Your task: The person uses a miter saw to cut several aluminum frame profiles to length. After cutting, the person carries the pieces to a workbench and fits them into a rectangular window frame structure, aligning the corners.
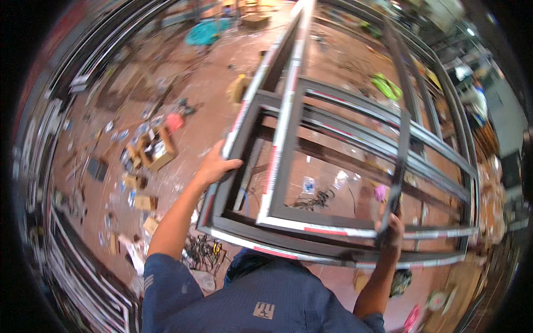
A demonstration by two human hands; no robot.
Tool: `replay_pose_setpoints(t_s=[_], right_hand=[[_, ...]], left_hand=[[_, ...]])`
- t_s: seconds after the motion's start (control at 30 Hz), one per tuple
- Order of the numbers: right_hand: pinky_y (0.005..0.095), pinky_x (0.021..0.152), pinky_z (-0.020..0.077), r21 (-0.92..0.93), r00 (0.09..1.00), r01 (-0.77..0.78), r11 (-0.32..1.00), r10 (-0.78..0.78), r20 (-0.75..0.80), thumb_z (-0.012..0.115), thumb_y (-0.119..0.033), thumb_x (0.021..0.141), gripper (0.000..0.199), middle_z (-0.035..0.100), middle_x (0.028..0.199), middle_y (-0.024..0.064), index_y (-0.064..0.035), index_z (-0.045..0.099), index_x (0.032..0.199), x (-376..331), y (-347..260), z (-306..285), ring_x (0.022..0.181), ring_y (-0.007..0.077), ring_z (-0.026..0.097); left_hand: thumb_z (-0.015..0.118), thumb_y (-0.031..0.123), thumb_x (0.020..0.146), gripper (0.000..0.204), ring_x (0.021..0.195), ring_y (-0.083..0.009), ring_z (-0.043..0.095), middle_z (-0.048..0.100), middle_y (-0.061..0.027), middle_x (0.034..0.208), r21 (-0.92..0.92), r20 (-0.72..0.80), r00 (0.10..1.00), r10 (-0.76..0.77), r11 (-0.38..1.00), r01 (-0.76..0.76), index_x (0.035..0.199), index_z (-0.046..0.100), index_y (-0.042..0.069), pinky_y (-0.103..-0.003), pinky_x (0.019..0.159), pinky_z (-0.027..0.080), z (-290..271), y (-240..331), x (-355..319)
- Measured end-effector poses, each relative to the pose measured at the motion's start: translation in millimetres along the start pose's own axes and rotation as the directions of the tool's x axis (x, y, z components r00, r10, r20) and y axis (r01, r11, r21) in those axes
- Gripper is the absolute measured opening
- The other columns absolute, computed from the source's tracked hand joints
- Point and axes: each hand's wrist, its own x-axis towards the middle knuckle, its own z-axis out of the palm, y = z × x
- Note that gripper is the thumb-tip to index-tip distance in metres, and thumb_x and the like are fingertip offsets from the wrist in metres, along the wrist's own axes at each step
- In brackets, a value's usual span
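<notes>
Two stacked dark-grey window frames (338, 222), edged with white and red protective tape, lie in front of my body. My left hand (215, 165) is closed round the left side of the lower frame, its thumb over the top face. At the near right, my right hand (393, 228) wraps round a dark bar (404, 150) that rises across the frames. Motion blur hides whether this bar is fixed to them. Beyond, a larger frame (296, 61) with taped edges slants away toward the back.
Long profiles (89, 277) are stacked along the left. On the littered floor lie an open cardboard box (158, 149), a tangle of black cables (201, 252), a teal heap (206, 33) and a bright green item (386, 86). Another person (476, 102) is at the far right.
</notes>
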Motion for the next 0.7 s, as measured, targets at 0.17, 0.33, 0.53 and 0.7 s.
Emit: replay_pose_setpoints(t_s=[0.17, 0.33, 0.53, 0.7], right_hand=[[0.029, 0.052, 0.055, 0.224, 0.998, 0.06, 0.973, -0.052, -0.043, 0.089, -0.039, 0.079, 0.078, 0.065, 0.095, 0.0088, -0.0028, 0.053, 0.139, -63.6, -18.6, -15.1, 0.063, 0.0168, 0.066], [0.0286, 0.054, 0.0548, 0.268, 0.934, 0.213, 0.939, -0.115, -0.339, 0.089, -0.039, 0.076, 0.085, 0.064, 0.093, 0.0079, -0.0056, 0.05, 0.144, -171.9, -31.1, -96.6, 0.065, 0.0178, 0.068], [0.031, 0.054, 0.0557, 0.361, 0.77, 0.425, 0.83, -0.122, -0.626, 0.079, -0.032, 0.094, 0.088, 0.06, 0.096, 0.006, -0.0094, 0.032, 0.166, -313.8, 7.2, -205.4, 0.064, 0.0161, 0.065], [0.0322, 0.054, 0.0559, 0.416, 0.714, 0.504, 0.757, -0.094, -0.694, 0.077, -0.028, 0.095, 0.075, 0.061, 0.094, 0.0076, -0.0083, 0.04, 0.157, -359.9, 38.6, -257.5, 0.065, 0.0182, 0.066]], left_hand=[[0.083, 0.027, 0.089, 0.066, 0.1, -0.0214, 0.071, 0.073, -0.0107, 0.118, -0.199, 0.078, 0.996, 0.052, 0.979, -0.036, 0.143, 0.058, -0.001, -0.036, 0.092, 0.056, -7.8, -10.4, -7.4], [0.077, 0.019, 0.096, 0.072, 0.118, -0.0265, 0.065, 0.068, -0.0132, 0.134, 0.231, 0.138, 0.983, 0.121, 0.961, -0.15, 0.158, 0.046, -0.002, -0.038, 0.108, 0.047, -27.8, -39.0, 22.0], [0.076, 0.015, 0.096, 0.069, 0.124, -0.0314, 0.066, 0.068, -0.0173, 0.136, 0.521, -0.082, 0.855, 0.513, 0.753, -0.402, 0.156, 0.048, -0.002, -0.041, 0.11, 0.048, 50.6, 124.3, -11.1], [0.078, 0.01, 0.092, 0.054, 0.112, -0.0255, 0.071, 0.074, -0.0164, 0.125, 0.122, 0.167, 0.8, 0.577, 0.793, -0.597, 0.143, 0.064, 0.001, -0.038, 0.1, 0.055, 229.1, 289.1, -112.6]])
